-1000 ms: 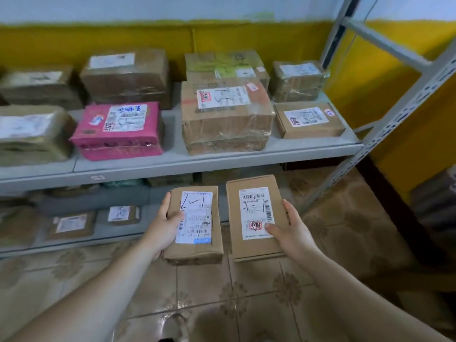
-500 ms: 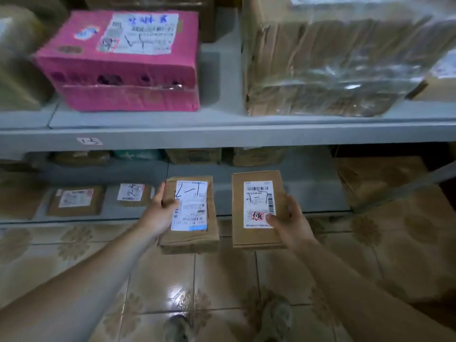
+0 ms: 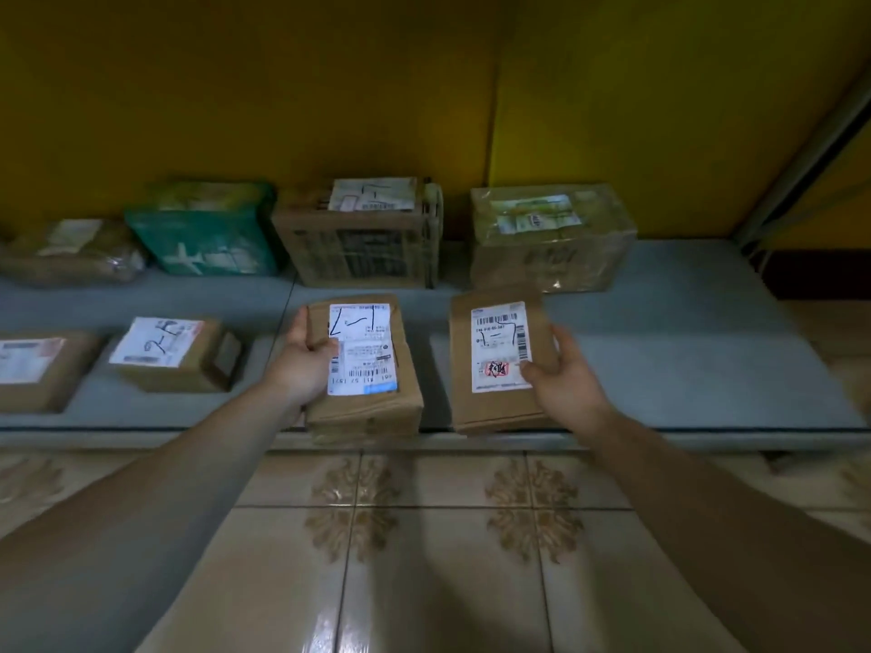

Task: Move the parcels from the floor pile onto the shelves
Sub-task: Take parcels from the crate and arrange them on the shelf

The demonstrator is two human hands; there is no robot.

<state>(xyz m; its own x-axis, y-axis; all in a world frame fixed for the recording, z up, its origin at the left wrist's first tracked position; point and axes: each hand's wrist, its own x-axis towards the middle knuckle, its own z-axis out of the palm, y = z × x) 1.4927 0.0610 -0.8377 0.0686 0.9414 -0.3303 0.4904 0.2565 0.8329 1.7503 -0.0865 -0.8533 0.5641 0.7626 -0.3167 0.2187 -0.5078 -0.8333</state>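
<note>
The left hand [image 3: 306, 365] grips the left parcel [image 3: 365, 369], a thick brown cardboard box. It carries a tall white label with black handwritten strokes at the far end, barcodes at the near end and a blue strip at the bottom. The thumb lies on top at the left edge of the label. One fingertip shows on the far left side, and the other fingers are hidden under the box.

The right hand [image 3: 565, 384] grips the right parcel [image 3: 499, 355], a flatter brown box. Its white label has barcodes, handwritten strokes and a red stamp near the bottom. The thumb presses on the lower right corner of the label and the fingers curl round the right edge.

The two parcels are side by side but apart, the right one at 3 o'clock from the left one. Each has its long axis running from 6 to 12 o'clock, toward the yellow wall [image 3: 330, 87]. Both are over the front part of the low grey shelf [image 3: 683, 351], with their near ends at its front edge. I cannot tell if they rest on it or are held just above.

At 12 o'clock from them stand a printed carton [image 3: 358, 256] and a taped carton [image 3: 551, 247]. A teal parcel [image 3: 207, 238] is at 10 o'clock and a small labelled box [image 3: 174, 353] at 9 o'clock. The tiled floor [image 3: 424, 558] is at 6 o'clock.
</note>
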